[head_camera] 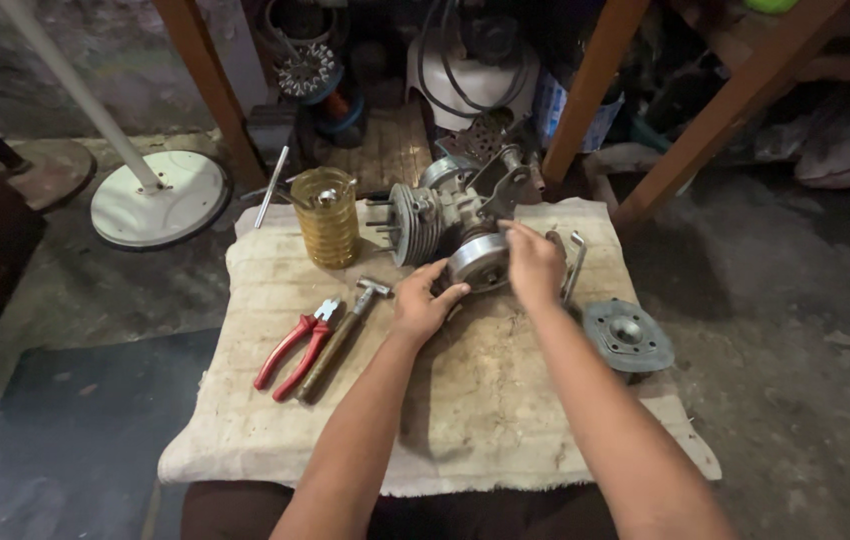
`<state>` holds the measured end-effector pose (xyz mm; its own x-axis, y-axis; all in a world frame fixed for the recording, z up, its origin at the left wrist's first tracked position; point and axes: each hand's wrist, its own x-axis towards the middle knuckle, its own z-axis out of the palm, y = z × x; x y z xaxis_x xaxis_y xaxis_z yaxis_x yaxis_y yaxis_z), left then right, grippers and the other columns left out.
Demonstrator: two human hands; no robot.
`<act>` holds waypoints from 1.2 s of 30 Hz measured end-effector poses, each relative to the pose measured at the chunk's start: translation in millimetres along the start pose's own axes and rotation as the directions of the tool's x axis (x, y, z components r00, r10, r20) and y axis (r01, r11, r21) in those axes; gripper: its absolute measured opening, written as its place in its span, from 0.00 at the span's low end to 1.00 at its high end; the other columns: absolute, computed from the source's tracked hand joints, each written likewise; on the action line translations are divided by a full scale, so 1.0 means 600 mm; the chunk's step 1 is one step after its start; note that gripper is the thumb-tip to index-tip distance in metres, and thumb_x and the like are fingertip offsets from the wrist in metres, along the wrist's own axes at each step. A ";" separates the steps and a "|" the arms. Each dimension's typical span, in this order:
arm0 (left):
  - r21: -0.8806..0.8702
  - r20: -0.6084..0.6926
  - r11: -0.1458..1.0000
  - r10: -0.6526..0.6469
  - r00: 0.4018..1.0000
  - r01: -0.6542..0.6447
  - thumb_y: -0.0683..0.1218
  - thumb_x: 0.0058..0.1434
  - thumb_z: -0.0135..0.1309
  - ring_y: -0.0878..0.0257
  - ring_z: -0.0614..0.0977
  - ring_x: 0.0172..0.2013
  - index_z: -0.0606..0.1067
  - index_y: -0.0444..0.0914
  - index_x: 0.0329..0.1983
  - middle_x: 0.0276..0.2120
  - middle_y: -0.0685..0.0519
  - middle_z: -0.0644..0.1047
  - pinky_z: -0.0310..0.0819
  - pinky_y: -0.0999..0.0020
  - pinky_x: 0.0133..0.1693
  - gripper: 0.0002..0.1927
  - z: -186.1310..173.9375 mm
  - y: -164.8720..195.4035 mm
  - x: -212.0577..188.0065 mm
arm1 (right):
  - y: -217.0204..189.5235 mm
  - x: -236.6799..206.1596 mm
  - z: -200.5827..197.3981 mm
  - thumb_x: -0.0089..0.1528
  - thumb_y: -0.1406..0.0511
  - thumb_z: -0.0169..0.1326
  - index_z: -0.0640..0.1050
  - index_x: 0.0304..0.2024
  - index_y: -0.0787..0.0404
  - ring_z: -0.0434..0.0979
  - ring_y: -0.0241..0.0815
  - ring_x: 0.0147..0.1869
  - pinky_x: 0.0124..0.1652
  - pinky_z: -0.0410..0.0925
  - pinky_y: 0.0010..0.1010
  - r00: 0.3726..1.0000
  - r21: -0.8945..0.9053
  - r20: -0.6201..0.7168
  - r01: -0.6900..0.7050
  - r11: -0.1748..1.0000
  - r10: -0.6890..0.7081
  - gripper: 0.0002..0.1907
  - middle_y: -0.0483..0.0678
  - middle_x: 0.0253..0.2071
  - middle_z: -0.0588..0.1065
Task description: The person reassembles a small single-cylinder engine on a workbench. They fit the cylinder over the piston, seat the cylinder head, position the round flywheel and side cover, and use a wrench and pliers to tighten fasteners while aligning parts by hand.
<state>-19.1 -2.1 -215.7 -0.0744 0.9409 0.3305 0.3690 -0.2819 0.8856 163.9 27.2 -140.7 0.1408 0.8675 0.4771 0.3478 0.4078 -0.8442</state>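
Note:
A small grey metal engine (450,210) with cooling fins lies on a dirty cloth (465,400) spread on the floor. My left hand (423,303) holds the near left edge of its round flywheel (477,260). Fingers of my right hand (535,265) grip the flywheel's right side. Both forearms reach in from the bottom of the view.
On the cloth lie red-handled pliers (292,350), a small hammer (342,333), an amber glass jar (326,216), a bent metal wrench (575,265) and a round metal cover (627,335). A white fan base (158,198) and wooden table legs (585,90) stand behind.

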 end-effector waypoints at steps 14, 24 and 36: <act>0.069 -0.066 0.990 0.129 0.989 -0.125 0.53 0.53 0.71 0.55 0.84 0.44 0.78 0.37 0.56 0.46 0.45 0.83 0.78 0.64 0.47 0.30 0.006 -0.011 -0.003 | 0.008 -0.019 0.013 0.71 0.59 0.42 0.81 0.54 0.59 0.79 0.45 0.59 0.60 0.67 0.32 0.983 0.157 -0.095 -0.140 0.978 0.156 0.19 0.48 0.53 0.81; -0.085 -0.004 0.996 0.002 1.000 -0.002 0.48 0.55 0.65 0.59 0.86 0.42 0.80 0.38 0.56 0.44 0.47 0.85 0.79 0.65 0.47 0.24 0.016 -0.046 0.002 | -0.078 -0.053 0.031 0.61 0.63 0.54 0.82 0.47 0.63 0.71 0.60 0.66 0.64 0.61 0.50 0.712 -0.437 0.439 0.702 0.562 -0.548 0.15 0.53 0.54 0.80; -0.015 -0.009 0.998 -0.058 0.998 0.057 0.52 0.52 0.70 0.62 0.84 0.37 0.78 0.38 0.58 0.43 0.47 0.84 0.78 0.67 0.43 0.31 0.004 0.001 0.000 | 0.043 -0.024 0.014 0.69 0.63 0.50 0.80 0.54 0.64 0.76 0.45 0.59 0.59 0.66 0.34 0.968 0.352 -0.062 -0.206 0.913 0.242 0.15 0.51 0.54 0.79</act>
<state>-16.6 -1.9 -215.9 -0.1042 0.9537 0.2820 0.3500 -0.2303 0.9080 163.2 27.5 -171.5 0.2778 0.9212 0.2725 -0.0382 0.2941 -0.9550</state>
